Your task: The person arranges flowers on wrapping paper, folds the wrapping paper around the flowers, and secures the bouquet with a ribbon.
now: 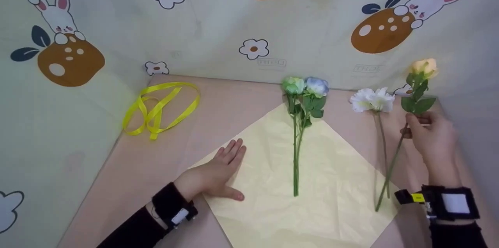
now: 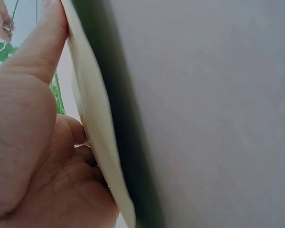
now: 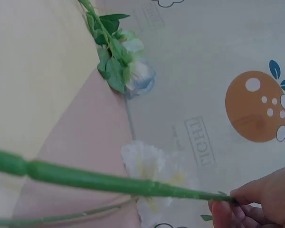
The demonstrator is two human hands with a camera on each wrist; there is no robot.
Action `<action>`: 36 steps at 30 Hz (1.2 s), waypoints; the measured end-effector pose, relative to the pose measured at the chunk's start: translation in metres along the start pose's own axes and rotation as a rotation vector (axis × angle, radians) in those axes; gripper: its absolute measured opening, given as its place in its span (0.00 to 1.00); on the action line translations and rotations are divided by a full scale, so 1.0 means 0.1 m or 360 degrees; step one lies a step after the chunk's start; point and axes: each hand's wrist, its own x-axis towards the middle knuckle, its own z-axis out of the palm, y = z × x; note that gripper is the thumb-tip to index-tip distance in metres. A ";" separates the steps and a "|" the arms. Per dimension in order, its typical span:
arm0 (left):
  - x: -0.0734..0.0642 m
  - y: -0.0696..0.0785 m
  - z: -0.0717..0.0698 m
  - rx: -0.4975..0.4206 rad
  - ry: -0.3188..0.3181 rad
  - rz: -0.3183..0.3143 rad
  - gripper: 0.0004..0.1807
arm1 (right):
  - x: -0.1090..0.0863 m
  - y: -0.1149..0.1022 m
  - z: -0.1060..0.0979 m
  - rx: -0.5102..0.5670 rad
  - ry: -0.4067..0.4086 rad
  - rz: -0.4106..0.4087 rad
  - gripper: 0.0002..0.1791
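My right hand (image 1: 434, 139) pinches the green stem of a peach-yellow artificial rose (image 1: 423, 69) just under its leaves. The rose's stem slants down to the left, its lower end over the right corner of the pale yellow wrapping paper (image 1: 331, 209). White flowers (image 1: 372, 100) lie just left of that hand, their stems crossed by the rose stem in the head view. My left hand (image 1: 218, 172) rests with fingers spread on the paper's left corner. Between the hands, a green flower (image 1: 293, 85) and a blue flower (image 1: 316, 86) lie with their stems on the paper.
A loosely looped yellow ribbon (image 1: 154, 127) lies at the back left of the pink tabletop (image 1: 230, 100). Behind the table hangs a pale cloth (image 1: 214, 18) printed with rabbits and flowers, which also covers the left and right sides.
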 end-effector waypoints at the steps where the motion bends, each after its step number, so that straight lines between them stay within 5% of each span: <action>1: 0.00 0.00 0.00 -0.0005 0.0000 0.0000 0.74 | -0.02 -0.02 0.05 0.0046 -0.0021 -0.0031 0.27; 16: -0.02 0.01 -0.02 0.0020 0.0014 -0.0020 0.74 | -0.32 -0.69 1.20 0.0666 -0.0521 -0.0099 0.20; 25: -0.05 0.01 0.00 0.0012 0.0027 -0.0032 0.74 | -0.47 -0.98 1.93 0.0477 -0.0691 -0.0231 0.12; 32: -0.03 0.03 -0.01 -0.0005 0.0029 -0.0022 0.74 | -0.48 -1.15 2.17 0.0576 -0.0826 -0.0273 0.09; 36: -0.02 0.04 -0.02 0.0013 0.0026 -0.0044 0.74 | -0.44 -1.12 2.23 0.0453 -0.0801 -0.0303 0.09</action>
